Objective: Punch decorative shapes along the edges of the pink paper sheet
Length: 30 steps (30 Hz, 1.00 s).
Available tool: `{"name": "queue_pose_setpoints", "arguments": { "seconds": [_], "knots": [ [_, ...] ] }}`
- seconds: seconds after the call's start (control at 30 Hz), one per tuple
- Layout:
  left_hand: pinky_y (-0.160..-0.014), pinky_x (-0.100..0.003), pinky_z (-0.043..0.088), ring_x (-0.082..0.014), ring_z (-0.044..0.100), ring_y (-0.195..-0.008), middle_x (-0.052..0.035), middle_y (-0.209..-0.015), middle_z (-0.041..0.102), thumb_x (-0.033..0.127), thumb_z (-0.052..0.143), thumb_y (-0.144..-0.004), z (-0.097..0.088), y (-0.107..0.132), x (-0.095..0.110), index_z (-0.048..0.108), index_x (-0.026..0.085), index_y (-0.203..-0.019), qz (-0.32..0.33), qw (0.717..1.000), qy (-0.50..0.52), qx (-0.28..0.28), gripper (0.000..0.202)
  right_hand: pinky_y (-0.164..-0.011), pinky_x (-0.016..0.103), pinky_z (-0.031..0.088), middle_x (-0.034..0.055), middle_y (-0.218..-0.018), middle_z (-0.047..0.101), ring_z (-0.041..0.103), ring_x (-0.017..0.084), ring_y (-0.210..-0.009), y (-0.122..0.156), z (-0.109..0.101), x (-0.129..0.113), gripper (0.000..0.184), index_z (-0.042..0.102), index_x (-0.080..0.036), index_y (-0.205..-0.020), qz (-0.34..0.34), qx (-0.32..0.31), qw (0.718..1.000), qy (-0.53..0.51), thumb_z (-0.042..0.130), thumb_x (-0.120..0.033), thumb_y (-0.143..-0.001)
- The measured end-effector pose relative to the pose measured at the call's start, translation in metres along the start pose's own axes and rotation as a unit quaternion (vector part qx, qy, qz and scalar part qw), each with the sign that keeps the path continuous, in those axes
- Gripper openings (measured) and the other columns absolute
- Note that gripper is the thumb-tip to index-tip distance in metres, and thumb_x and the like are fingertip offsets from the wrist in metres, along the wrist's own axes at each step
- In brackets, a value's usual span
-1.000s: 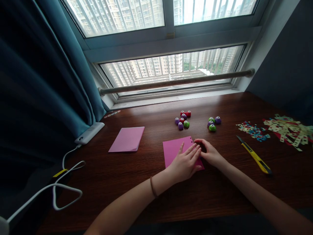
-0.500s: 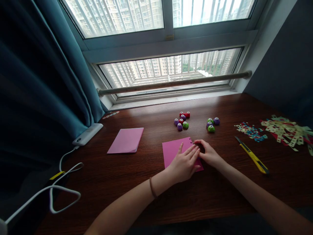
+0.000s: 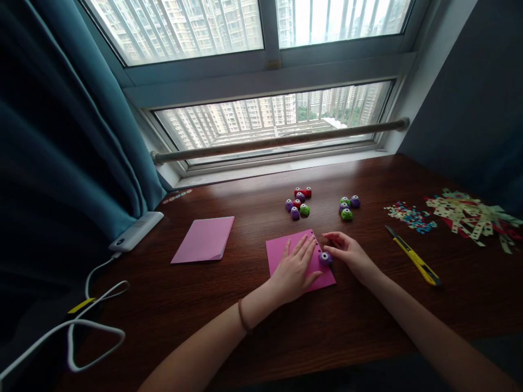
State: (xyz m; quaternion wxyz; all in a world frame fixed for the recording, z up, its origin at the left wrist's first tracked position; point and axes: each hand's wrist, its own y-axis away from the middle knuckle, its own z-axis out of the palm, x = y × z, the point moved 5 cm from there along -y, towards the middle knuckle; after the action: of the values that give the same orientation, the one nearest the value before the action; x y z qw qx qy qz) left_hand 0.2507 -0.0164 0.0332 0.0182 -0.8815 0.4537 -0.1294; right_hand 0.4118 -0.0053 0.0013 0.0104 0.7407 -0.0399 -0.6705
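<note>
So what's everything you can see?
Paper sheet: 1, pink, front middle
Craft punch: 1, purple, sheet's right edge
Middle punches: 7, red, purple, green, behind sheet
Right punches: 4, green, purple, beside those
Paper stack: 1, pink, left
Confetti: many, blue, white, red, right
Paper strips: many, yellowish, red, green, right
Utility knife: 1, yellow-black, right
Discs: several, pale, back left
Device, kind unclear: 1, white, left
Cable: 1, white, left
Curtain: 1, blue, left
Window: 1, grey-framed, back
Rail: 1, grey, across window
Buildings: several, pale, outside
Wall: 1, grey, right
Table: 1, brown, beneath
Wristband: 1, brown, left wrist
Left hand: 1, bare, on sheet
Right hand: 1, bare, beside punch
</note>
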Motion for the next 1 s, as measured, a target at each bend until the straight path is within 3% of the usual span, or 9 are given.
{"name": "queue_pose_setpoints", "arguments": {
  "seconds": [0.07, 0.17, 0.3, 0.43, 0.6, 0.77, 1.0],
  "knots": [
    [-0.108, -0.052, 0.01, -0.0233, 0.002, -0.136, -0.0145, -0.148, 0.014, 0.046, 0.041, -0.091, 0.003, 0.003, -0.007, 0.008, 0.008, -0.142, -0.018, 1.0, -0.001, 0.001, 0.072, -0.095, 0.032, 0.046, 0.0065, -0.11, 0.06, 0.056, 0.017, -0.104, 0.002, -0.002, -0.006, 0.046, 0.055, -0.018, -0.097, 0.03, -0.034, 0.999, 0.0, 0.071, -0.041, -0.06],
    [-0.107, -0.052, 0.012, -0.0248, 0.004, -0.136, -0.0165, -0.147, 0.018, 0.052, 0.041, -0.088, 0.007, 0.005, -0.014, 0.011, 0.007, -0.141, -0.033, 0.999, -0.001, -0.007, 0.076, -0.086, 0.031, 0.047, 0.0047, -0.101, 0.063, 0.059, 0.016, -0.093, 0.007, -0.001, -0.014, 0.042, 0.059, -0.018, -0.094, 0.035, -0.093, 0.99, 0.102, 0.072, -0.037, -0.059],
    [-0.107, -0.053, 0.015, -0.0261, 0.009, -0.136, -0.017, -0.145, 0.022, 0.057, 0.041, -0.086, 0.01, 0.006, -0.014, 0.014, 0.007, -0.141, -0.04, 0.999, 0.002, -0.024, 0.079, -0.08, 0.027, 0.046, 0.002, -0.098, 0.062, 0.057, 0.013, -0.089, 0.013, 0.003, -0.023, 0.029, 0.063, -0.019, -0.092, -0.025, -0.105, 0.966, 0.233, 0.065, -0.028, -0.065],
    [-0.107, -0.052, 0.014, -0.026, 0.01, -0.136, -0.0166, -0.145, 0.022, 0.056, 0.04, -0.087, 0.011, 0.007, -0.013, 0.017, 0.006, -0.141, -0.045, 0.998, 0.001, -0.036, 0.077, -0.076, 0.023, 0.045, 0.0005, -0.092, 0.063, 0.057, 0.011, -0.085, 0.014, 0.005, -0.026, 0.021, 0.066, -0.02, -0.088, -0.048, -0.105, 0.959, 0.26, 0.061, -0.028, -0.069],
    [-0.107, -0.052, 0.012, -0.0259, 0.009, -0.136, -0.0154, -0.146, 0.019, 0.055, 0.041, -0.087, 0.01, 0.007, -0.013, 0.017, 0.005, -0.141, -0.048, 0.998, 0.0, -0.044, 0.077, -0.074, 0.023, 0.047, -0.0005, -0.092, 0.064, 0.059, 0.011, -0.084, 0.006, -0.016, -0.021, 0.025, 0.066, -0.021, -0.09, -0.025, -0.01, 0.963, 0.269, 0.064, -0.029, -0.066],
    [-0.108, -0.052, 0.011, -0.0259, 0.009, -0.136, -0.0151, -0.146, 0.02, 0.055, 0.04, -0.087, 0.01, 0.007, -0.013, 0.016, 0.005, -0.141, -0.049, 0.998, 0.0, -0.05, 0.077, -0.073, 0.023, 0.05, -0.0002, -0.09, 0.065, 0.061, 0.012, -0.081, 0.0, -0.04, -0.012, 0.025, 0.066, -0.022, -0.089, -0.026, 0.088, 0.944, 0.318, 0.065, -0.031, -0.066],
    [-0.108, -0.051, 0.011, -0.0261, 0.01, -0.136, -0.0154, -0.146, 0.019, 0.055, 0.039, -0.088, 0.01, 0.007, -0.014, 0.015, 0.006, -0.141, -0.045, 0.998, 0.0, -0.047, 0.077, -0.078, 0.028, 0.048, 0.0015, -0.091, 0.064, 0.06, 0.014, -0.082, -0.003, -0.056, -0.009, 0.022, 0.065, -0.022, -0.089, -0.034, 0.149, 0.921, 0.36, 0.062, -0.029, -0.068]
  ]
}}
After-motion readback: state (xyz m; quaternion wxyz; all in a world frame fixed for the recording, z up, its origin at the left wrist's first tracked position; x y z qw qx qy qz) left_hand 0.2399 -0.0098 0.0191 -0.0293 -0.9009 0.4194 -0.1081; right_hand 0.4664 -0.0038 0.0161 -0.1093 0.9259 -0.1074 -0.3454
